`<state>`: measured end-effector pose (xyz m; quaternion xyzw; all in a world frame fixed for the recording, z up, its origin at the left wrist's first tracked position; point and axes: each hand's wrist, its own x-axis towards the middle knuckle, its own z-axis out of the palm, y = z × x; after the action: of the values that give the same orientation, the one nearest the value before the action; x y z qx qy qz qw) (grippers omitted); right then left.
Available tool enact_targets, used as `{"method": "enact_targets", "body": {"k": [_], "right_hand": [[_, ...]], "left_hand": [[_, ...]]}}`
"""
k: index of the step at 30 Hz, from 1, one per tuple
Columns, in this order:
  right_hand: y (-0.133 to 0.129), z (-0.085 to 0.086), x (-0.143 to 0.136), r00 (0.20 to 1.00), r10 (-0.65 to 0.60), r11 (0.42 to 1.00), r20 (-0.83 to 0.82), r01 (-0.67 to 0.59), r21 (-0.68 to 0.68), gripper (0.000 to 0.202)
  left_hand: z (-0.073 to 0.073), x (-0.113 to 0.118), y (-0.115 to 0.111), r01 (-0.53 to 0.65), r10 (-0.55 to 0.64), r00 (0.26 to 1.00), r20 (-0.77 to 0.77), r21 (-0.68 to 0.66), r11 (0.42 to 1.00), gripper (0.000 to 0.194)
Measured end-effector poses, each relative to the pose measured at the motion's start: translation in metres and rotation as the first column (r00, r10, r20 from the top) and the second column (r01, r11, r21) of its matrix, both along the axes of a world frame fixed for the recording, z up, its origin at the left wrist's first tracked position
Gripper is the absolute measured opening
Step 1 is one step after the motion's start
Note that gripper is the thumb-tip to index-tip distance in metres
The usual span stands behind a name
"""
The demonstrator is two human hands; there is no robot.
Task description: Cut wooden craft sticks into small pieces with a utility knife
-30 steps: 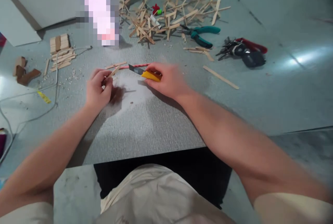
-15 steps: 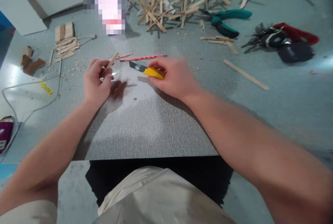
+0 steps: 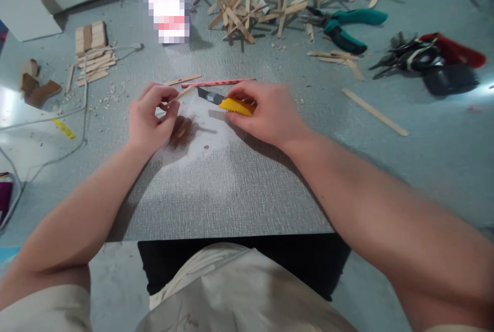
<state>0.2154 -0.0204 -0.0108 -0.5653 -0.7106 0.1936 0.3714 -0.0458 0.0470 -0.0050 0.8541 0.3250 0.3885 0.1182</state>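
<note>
Pinched in the fingers of my left hand [image 3: 152, 116] is a thin wooden stick [image 3: 182, 95], its free end pointing up and right. My right hand [image 3: 266, 113] is closed around a yellow utility knife [image 3: 237, 106], whose dark blade points left, close to the stick's tip but apart from it. Just beyond both hands lies a red pencil [image 3: 218, 83], with another flat stick [image 3: 185, 80] by its left end. A brown smudge [image 3: 183, 132] marks the pale patch of table beside my left hand.
Joined wooden sticks [image 3: 247, 7] spread across the back. Teal-handled pliers [image 3: 343, 31], keys [image 3: 405, 56] and a loose stick [image 3: 374, 111] lie right. A stick bundle [image 3: 90, 38], white cable [image 3: 85, 85] and brown pieces [image 3: 38, 90] lie left. The table's front edge [image 3: 231, 235] is near.
The stick in my left hand has tipped down toward the right, nearer the level of the blade. My right hand still holds the knife. The whole view has shifted slightly.
</note>
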Motion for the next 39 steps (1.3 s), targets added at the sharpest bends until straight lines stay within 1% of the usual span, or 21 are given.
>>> {"method": "enact_targets", "body": {"k": [2,3,7,9,12,13,14,15,18,20,23,26,28,31,34,37,39], "right_hand": [[0.0,0.0,0.0,1.0,0.008,1.0,0.007,-0.008,0.007,0.026],[0.0,0.0,0.0,1.0,0.009,1.0,0.01,-0.01,0.012,0.026],[0.0,0.0,0.002,0.999,-0.037,0.999,0.002,0.037,0.011,0.027],[0.001,-0.001,0.005,0.997,-0.076,0.997,-0.024,0.077,0.019,0.029],[0.003,-0.004,0.01,0.991,-0.116,0.993,-0.072,0.118,0.022,0.031],[0.004,-0.005,0.012,0.989,-0.129,0.991,-0.079,0.131,0.02,0.031],[0.004,-0.006,0.013,0.987,-0.139,0.99,-0.078,0.141,0.02,0.031],[0.004,-0.008,0.014,0.987,-0.146,0.989,-0.071,0.148,0.024,0.031],[0.006,-0.01,0.015,0.99,-0.136,0.99,-0.025,0.137,0.042,0.031],[0.008,-0.011,0.014,0.99,-0.139,0.989,0.012,0.138,0.056,0.031],[0.013,-0.01,0.013,0.987,-0.161,0.985,0.021,0.159,0.07,0.03],[0.014,-0.009,0.015,0.985,-0.172,0.983,0.02,0.17,0.076,0.03],[0.013,-0.01,0.019,0.983,-0.185,0.98,0.017,0.183,0.079,0.032],[0.01,-0.011,0.026,0.976,-0.217,0.974,-0.019,0.218,0.055,0.031],[0.007,-0.01,0.028,0.971,-0.24,0.97,-0.018,0.24,0.036,0.032],[0.003,-0.008,0.026,0.976,-0.216,0.976,0.007,0.216,0.021,0.033],[-0.001,-0.006,0.024,0.984,-0.178,0.984,0.023,0.177,0.006,0.034]], "left_hand": [[0.0,0.0,0.0,-0.01,0.01,1.0,-0.022,0.003,1.0,0.004],[-0.001,0.0,0.0,-0.017,0.017,0.999,-0.034,0.002,1.0,0.002],[-0.003,0.0,-0.002,-0.018,0.017,0.998,-0.06,-0.015,1.0,0.01],[-0.004,0.0,-0.004,-0.001,-0.002,1.0,-0.026,-0.082,0.997,0.021],[-0.007,0.0,-0.006,0.062,-0.048,0.997,0.061,-0.259,0.964,0.051],[-0.007,0.001,-0.007,0.086,-0.064,0.995,0.082,-0.296,0.951,0.057],[-0.008,0.001,-0.007,0.112,-0.086,0.992,0.095,-0.314,0.943,0.058],[-0.008,0.001,-0.007,0.135,-0.109,0.989,0.099,-0.317,0.939,0.054],[-0.006,0.002,-0.009,0.19,-0.175,0.982,0.077,-0.3,0.935,0.026],[-0.003,0.003,-0.011,0.206,-0.195,0.979,0.066,-0.304,0.93,0.016],[0.002,0.004,-0.015,0.25,-0.228,0.968,0.103,-0.366,0.897,0.02],[0.002,0.004,-0.018,0.299,-0.244,0.954,0.174,-0.472,0.83,0.031],[0.001,0.004,-0.018,0.312,-0.242,0.949,0.2,-0.514,0.799,0.034],[-0.003,0.004,-0.019,0.312,-0.239,0.949,0.204,-0.522,0.794,0.033],[-0.006,0.003,-0.021,0.311,-0.232,0.949,0.212,-0.525,0.792,0.033],[-0.007,0.002,-0.024,0.307,-0.222,0.95,0.22,-0.52,0.797,0.032],[-0.007,0.002,-0.024,0.293,-0.208,0.953,0.219,-0.508,0.81,0.03]]}}
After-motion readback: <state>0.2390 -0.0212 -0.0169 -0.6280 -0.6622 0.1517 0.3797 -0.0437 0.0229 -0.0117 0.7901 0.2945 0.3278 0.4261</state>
